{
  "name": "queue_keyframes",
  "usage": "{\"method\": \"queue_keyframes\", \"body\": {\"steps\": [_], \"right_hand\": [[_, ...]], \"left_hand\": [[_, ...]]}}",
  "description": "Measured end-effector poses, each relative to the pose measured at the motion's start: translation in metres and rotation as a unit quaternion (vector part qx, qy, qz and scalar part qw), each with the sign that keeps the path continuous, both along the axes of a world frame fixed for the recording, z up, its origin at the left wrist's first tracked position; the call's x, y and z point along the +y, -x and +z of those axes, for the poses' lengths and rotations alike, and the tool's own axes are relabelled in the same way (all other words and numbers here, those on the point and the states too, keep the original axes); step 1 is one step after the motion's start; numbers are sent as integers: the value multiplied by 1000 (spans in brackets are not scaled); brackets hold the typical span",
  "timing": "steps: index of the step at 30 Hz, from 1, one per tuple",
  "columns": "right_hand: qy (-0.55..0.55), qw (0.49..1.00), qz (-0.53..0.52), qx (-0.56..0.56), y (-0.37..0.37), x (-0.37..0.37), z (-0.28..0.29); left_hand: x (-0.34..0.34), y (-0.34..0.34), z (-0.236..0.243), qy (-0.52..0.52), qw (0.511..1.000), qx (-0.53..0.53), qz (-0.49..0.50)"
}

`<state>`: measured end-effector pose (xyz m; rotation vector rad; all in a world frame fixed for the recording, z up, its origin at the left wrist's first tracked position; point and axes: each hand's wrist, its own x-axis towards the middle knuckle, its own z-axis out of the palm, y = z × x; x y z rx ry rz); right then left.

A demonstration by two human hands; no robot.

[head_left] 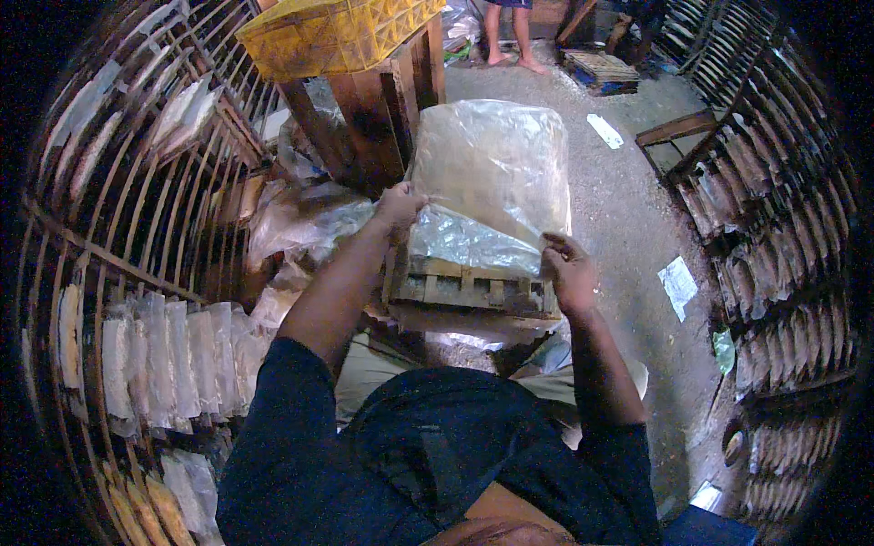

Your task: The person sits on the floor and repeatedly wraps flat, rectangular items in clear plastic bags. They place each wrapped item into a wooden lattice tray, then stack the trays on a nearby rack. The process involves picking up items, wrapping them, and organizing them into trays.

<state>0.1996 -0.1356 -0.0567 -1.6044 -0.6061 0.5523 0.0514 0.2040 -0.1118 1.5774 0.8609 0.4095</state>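
Clear plastic sheet pulled taut between two pinching hands

The left hand [399,207] grips the sheet's left edge in its fingertips; the right hand [570,271], lower in the frame, pinches its right edge between thumb and fingers. The clear plastic sheet [492,159] is at the centre of the frame, its longer axis running roughly from top to bottom, its rounded far end toward the top. A fold line slants down to the right, from one hand to the other. The plastic is glossy, whitish and wrinkled, with a pale tan tone showing through; the flap below the fold is bluer and shinier. Most of it lies between the hands and above them in the frame.

Beneath is a slatted wooden worktop [410,289]. Crumpled plastic [300,223] is heaped left of centre. A yellow crate [341,41] sits at upper left, near another person's bare legs [514,36] at the top. Packets [173,359] line a rack at lower left.
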Motion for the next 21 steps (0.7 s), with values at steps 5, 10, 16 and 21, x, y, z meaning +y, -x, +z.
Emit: {"method": "queue_keyframes", "body": {"steps": [5,10,16,21], "right_hand": [[47,999,-25,-2,-28,-13,-95],[34,993,-12,111,-20,-16,-92],[55,993,20,106,-16,-20,-85],[118,991,61,-2,-21,-37,-72]], "left_hand": [[-15,-22,-18,-136,961,226,-80],[-12,-4,-57,-110,976,188,-4],[-25,17,-57,-212,967,143,20],[-47,16,-32,-231,960,159,16]]}}
